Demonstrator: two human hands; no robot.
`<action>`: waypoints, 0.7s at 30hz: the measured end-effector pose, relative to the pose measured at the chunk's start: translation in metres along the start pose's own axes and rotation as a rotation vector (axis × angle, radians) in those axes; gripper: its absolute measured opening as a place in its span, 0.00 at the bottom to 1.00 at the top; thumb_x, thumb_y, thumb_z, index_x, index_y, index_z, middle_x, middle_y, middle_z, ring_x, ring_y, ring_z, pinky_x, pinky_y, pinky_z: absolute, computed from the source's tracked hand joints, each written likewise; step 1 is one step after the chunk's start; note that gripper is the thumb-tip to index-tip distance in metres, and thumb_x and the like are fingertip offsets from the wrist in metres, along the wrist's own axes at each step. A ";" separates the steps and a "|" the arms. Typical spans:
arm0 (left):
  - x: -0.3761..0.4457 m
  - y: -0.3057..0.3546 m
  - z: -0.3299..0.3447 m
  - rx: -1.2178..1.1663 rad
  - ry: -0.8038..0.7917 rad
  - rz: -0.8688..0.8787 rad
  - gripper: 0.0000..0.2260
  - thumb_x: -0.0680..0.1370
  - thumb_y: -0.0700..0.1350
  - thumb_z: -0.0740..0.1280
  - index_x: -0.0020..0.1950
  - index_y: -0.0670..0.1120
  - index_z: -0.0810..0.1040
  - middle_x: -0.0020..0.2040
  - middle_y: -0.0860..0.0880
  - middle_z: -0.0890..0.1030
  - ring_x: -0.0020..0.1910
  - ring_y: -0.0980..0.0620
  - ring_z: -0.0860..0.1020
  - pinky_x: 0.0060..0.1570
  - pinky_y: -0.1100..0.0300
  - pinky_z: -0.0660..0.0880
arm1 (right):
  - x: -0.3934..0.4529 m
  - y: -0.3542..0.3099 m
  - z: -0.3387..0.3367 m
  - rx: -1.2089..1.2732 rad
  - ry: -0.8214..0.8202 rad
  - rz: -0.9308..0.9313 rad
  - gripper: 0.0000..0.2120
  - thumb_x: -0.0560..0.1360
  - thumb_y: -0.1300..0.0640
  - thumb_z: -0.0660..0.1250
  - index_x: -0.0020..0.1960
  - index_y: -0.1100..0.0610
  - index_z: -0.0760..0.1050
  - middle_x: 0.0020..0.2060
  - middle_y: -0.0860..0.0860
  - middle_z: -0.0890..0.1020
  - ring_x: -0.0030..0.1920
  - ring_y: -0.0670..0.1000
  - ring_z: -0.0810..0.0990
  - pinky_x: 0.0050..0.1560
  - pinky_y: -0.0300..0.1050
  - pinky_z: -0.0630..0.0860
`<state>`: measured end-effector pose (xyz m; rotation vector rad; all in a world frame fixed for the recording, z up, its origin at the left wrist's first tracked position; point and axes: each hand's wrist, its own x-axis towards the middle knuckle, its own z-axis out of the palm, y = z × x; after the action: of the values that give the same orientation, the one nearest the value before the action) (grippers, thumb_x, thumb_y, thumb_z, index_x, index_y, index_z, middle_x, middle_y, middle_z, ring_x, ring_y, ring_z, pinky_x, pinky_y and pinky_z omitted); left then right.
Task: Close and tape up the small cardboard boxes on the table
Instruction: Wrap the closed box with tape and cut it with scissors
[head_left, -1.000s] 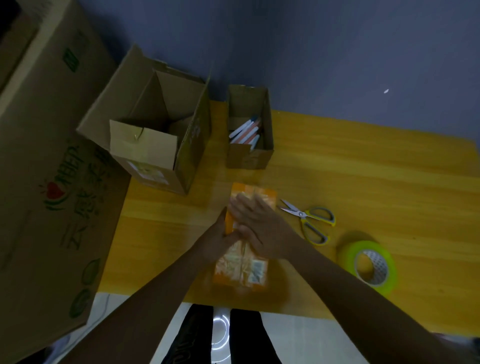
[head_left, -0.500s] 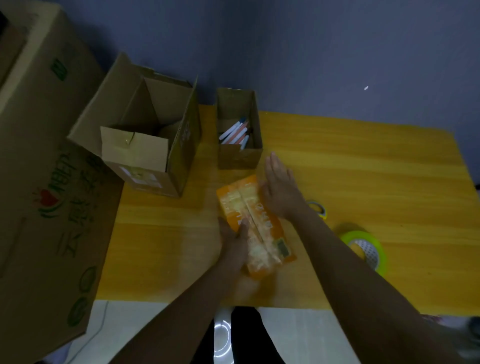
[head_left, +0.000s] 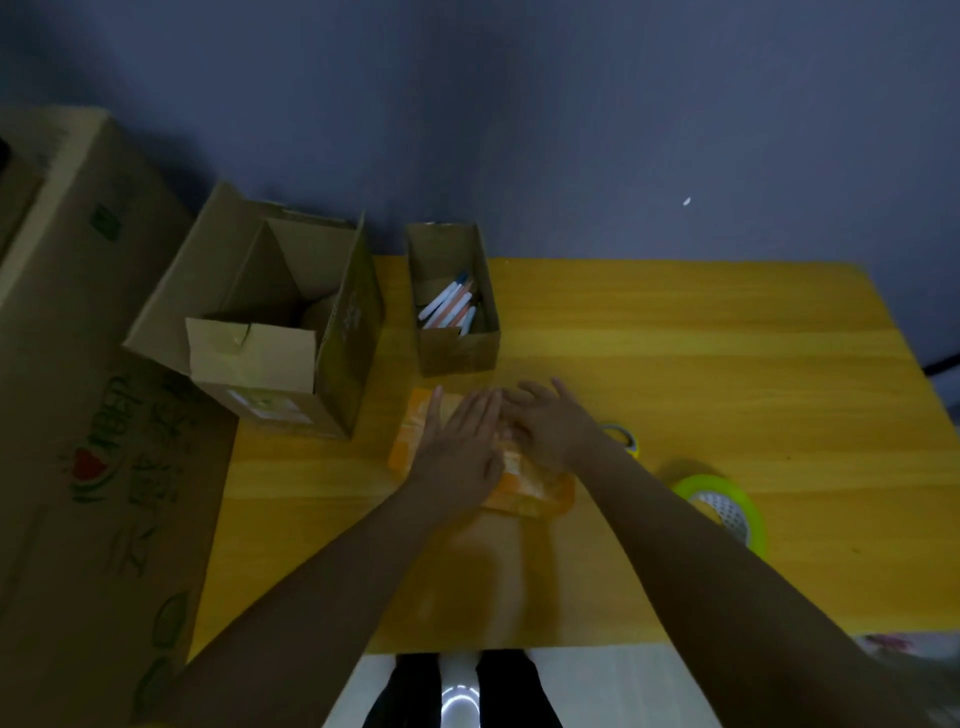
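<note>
A small orange cardboard box (head_left: 535, 486) lies flat near the middle of the yellow table (head_left: 701, 374), its top flaps folded down. My left hand (head_left: 460, 444) lies flat on its left half with fingers straight. My right hand (head_left: 550, 421) presses flat on the right half, fingers spread, fingertips touching those of the left. Behind them stands a small open brown box (head_left: 457, 348) with several pens (head_left: 449, 306) in it. A roll of green tape (head_left: 724, 506) lies to the right, partly behind my right forearm.
Yellow-handled scissors (head_left: 623, 439) peek out beside my right wrist. A larger open brown box (head_left: 291, 332) stands at the table's back left corner. A very big printed carton (head_left: 98, 415) fills the left side, off the table. A blue wall rises behind.
My left hand slid from the box's near end up onto its top. My right hand came back from beside the box's far end to press on its top. The box turned somewhat.
</note>
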<state>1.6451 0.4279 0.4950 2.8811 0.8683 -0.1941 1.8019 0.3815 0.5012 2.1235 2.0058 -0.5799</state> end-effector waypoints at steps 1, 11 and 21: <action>0.005 0.005 -0.001 0.002 0.018 -0.032 0.28 0.82 0.53 0.47 0.79 0.41 0.45 0.79 0.46 0.51 0.78 0.50 0.48 0.62 0.50 0.17 | 0.001 -0.002 0.002 0.003 0.063 0.063 0.26 0.81 0.50 0.55 0.78 0.51 0.55 0.77 0.48 0.57 0.77 0.50 0.53 0.74 0.56 0.45; 0.002 0.016 0.027 -0.034 0.007 -0.143 0.27 0.82 0.52 0.41 0.77 0.43 0.35 0.78 0.44 0.37 0.77 0.48 0.35 0.65 0.50 0.21 | -0.040 -0.051 0.058 0.104 0.404 0.403 0.25 0.80 0.51 0.52 0.72 0.62 0.67 0.71 0.56 0.69 0.73 0.55 0.66 0.71 0.59 0.62; 0.005 0.016 0.026 -0.067 -0.003 -0.145 0.27 0.82 0.51 0.44 0.78 0.43 0.38 0.78 0.45 0.38 0.77 0.49 0.36 0.63 0.51 0.18 | -0.108 -0.075 0.072 0.246 0.412 0.274 0.24 0.74 0.58 0.58 0.68 0.65 0.72 0.69 0.60 0.71 0.70 0.60 0.69 0.69 0.64 0.62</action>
<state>1.6557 0.4132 0.4700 2.7564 1.0631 -0.1798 1.7138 0.2612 0.4882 2.8029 1.8466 -0.3823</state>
